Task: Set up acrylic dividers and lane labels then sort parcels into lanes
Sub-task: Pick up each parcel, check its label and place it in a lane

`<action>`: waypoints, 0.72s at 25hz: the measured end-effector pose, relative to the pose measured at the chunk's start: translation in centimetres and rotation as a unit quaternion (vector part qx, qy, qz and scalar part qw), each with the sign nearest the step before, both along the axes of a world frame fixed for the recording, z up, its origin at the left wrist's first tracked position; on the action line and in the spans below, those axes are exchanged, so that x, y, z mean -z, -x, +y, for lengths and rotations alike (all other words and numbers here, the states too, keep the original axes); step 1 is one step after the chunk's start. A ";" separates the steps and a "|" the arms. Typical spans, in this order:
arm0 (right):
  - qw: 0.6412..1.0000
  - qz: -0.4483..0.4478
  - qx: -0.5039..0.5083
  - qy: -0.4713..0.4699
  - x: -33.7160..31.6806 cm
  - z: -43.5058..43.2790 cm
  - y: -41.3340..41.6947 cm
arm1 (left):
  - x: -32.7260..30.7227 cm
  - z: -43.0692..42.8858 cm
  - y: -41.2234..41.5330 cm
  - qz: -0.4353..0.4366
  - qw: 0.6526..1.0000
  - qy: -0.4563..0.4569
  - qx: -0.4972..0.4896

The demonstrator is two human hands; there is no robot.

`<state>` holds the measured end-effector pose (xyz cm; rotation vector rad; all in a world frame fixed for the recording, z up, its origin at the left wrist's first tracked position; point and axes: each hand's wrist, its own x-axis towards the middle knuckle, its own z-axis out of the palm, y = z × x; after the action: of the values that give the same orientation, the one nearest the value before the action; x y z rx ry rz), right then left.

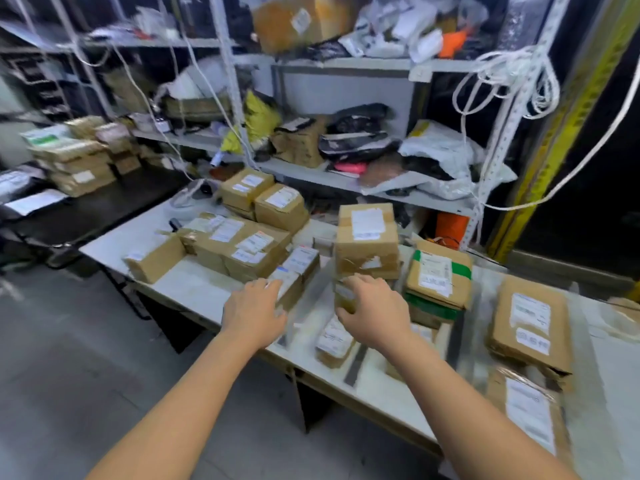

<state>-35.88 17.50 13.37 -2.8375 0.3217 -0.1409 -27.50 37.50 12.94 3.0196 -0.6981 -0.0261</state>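
Fingers (273, 285) on labelled parcel (294, 271), print unreadable

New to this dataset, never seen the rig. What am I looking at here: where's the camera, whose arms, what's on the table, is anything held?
There is no robot. One wide-angle camera sits on a person's head and looks forward and down, so both bare arms reach in from the bottom edge.

The left hand rests on a low cardboard parcel near the table's front edge. The right hand has its fingers curled on a small parcel at the foot of a taller stack. Motion blur hides whether that parcel is lifted.

The white table carries many labelled cardboard parcels, one with green tape. Behind it stand cluttered metal shelves. I cannot clearly make out acrylic dividers or lane labels.
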 end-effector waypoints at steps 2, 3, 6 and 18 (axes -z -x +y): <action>1.000 0.000 -0.006 0.008 -0.2 3.6 -4.0 | 0.2 4.0 -3.8 -0.001 1.000 0.011 -0.012; 1.000 -0.001 -0.006 0.006 -0.2 5.5 -5.9 | 0.4 6.0 -5.7 0.004 1.000 0.020 -0.013; 1.000 0.022 0.007 0.014 0.1 11.5 -10.8 | 1.0 12.2 -11.1 0.010 1.000 0.020 -0.009; 0.996 0.084 0.015 0.040 2.2 27.2 -29.8 | 3.9 30.2 -30.1 -0.003 1.000 -0.017 -0.004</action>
<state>-6.11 44.69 11.18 -2.9308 0.4029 0.0815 2.58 67.75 9.07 3.0564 -0.6943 -0.0277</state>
